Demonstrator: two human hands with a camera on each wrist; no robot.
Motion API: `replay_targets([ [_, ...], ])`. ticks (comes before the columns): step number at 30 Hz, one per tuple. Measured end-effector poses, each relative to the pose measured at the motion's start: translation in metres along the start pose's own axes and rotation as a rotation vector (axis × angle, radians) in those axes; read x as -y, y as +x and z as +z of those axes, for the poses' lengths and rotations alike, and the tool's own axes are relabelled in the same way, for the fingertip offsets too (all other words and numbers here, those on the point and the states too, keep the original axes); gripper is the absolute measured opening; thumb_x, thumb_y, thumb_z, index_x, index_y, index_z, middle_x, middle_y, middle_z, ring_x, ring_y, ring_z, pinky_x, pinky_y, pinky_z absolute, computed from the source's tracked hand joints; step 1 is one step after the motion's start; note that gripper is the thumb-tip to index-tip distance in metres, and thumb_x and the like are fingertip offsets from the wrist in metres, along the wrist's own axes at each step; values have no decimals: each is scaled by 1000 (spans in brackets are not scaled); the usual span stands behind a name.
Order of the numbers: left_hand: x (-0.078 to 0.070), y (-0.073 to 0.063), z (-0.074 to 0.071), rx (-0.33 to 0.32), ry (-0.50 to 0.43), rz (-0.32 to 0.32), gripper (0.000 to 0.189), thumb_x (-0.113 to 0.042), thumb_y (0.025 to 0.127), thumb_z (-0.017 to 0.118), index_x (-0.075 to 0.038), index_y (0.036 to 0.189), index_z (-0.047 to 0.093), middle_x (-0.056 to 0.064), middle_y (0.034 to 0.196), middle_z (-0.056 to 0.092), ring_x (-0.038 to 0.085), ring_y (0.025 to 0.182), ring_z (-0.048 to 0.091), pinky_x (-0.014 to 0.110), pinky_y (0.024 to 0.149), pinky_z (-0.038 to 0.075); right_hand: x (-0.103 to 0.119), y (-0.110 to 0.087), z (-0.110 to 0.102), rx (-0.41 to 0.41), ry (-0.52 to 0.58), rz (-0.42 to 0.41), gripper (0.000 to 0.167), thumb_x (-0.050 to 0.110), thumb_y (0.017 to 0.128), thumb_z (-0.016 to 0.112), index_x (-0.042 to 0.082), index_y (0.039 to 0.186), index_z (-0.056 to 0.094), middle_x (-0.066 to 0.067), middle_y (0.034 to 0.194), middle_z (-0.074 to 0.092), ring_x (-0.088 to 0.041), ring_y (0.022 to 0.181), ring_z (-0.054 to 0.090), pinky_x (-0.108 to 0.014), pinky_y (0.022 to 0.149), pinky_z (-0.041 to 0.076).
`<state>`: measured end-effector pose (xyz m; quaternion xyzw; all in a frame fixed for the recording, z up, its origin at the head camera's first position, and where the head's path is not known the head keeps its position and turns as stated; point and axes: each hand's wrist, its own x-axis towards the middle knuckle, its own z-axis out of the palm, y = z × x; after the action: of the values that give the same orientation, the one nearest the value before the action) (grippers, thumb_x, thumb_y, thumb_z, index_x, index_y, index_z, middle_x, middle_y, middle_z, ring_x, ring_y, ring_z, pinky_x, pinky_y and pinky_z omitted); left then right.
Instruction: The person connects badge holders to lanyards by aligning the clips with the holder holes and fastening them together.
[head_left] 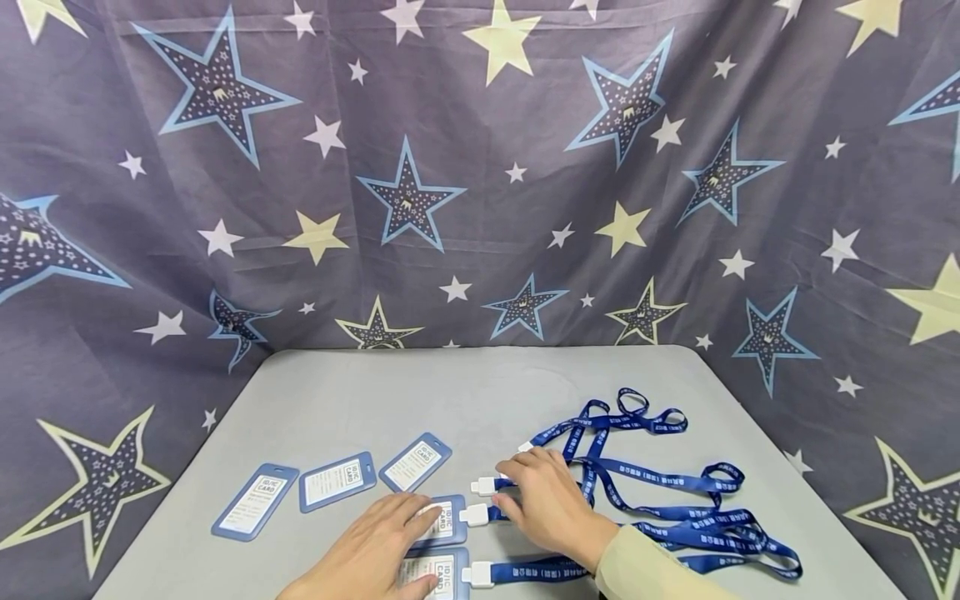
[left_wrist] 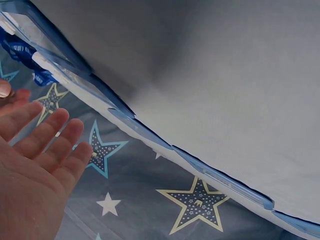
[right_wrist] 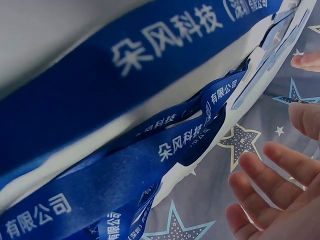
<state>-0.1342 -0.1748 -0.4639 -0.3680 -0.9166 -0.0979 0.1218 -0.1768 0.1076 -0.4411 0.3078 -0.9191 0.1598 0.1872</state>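
My left hand (head_left: 371, 546) lies over two blue-framed ID card holders, its fingers extended across the upper card holder (head_left: 453, 527) and the lower card holder (head_left: 450, 565). At the right edge of each sits a white clip, the upper clip (head_left: 474, 515) and the lower clip (head_left: 477, 574), on a blue lanyard. Over the blue lanyards (head_left: 543, 570) is my right hand (head_left: 555, 508), fingers spread and loosely bent, beside another white clip (head_left: 483, 486). In both wrist views, the left hand (left_wrist: 37, 167) and the right hand (right_wrist: 280, 195) show relaxed fingers gripping nothing.
Three loose card holders lie to the left: one tilted at the far left (head_left: 255, 502), one beside it (head_left: 337, 482) and one further back (head_left: 416, 462). Looped lanyards (head_left: 652, 477) spread over the right side of the grey table (head_left: 450, 383). Behind hangs a star-patterned curtain (head_left: 465, 108).
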Motion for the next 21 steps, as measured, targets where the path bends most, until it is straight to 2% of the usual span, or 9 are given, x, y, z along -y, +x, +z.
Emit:
replay_targets([
  [8,-1,-1,0,4,18,3,73,-61,88,68,-8,138,63,9,137,61,29,128,56,51,107,46,-1,6,4,41,-8,33,35,31,92,76,9,119,74,-5,114,73,-25,108,63,-46,96,47],
  [14,-1,-2,0,-6,32,10,73,-60,87,69,-8,137,63,9,137,61,30,127,56,51,106,46,-1,10,8,86,-24,69,37,32,91,77,10,120,74,-5,117,73,-26,112,62,-50,103,45],
  [21,-1,-2,0,11,14,-8,74,-61,88,68,-8,139,62,10,138,61,30,128,55,51,107,46,-1,14,12,105,-48,73,37,33,91,77,11,120,74,-5,117,72,-24,111,61,-51,105,45],
])
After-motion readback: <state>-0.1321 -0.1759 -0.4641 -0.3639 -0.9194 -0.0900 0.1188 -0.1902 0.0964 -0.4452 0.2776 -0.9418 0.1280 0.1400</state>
